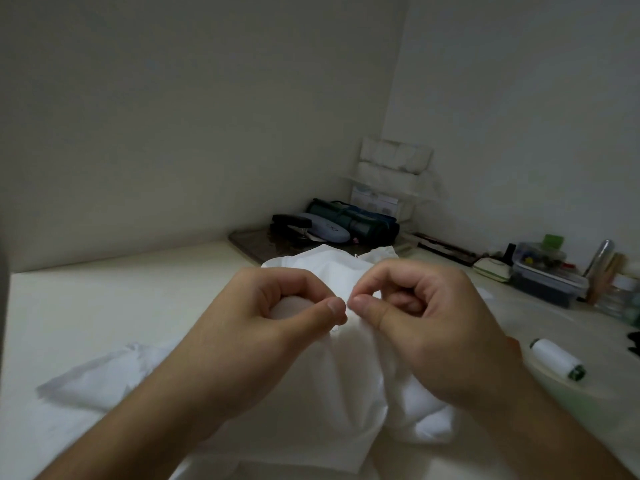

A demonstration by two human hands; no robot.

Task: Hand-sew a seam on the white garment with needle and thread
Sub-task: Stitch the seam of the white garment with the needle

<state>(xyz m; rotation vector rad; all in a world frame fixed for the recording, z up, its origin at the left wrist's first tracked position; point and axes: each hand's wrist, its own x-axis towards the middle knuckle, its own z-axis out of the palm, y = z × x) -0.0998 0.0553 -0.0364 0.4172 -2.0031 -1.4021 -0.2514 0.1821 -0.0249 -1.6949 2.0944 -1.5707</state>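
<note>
Open tabletop [104, 306] from nine to eleven o'clock, a hand passes freely there. Twelve is blocked by the stapler [292, 226] and rolled pouch [356, 221]. Two o'clock: boxes [547, 271]. Three: thread spool [557, 363].

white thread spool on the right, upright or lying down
Lying down: the white thread spool with a green end rests on its side on the pale tabletop, green end toward the camera.
</note>
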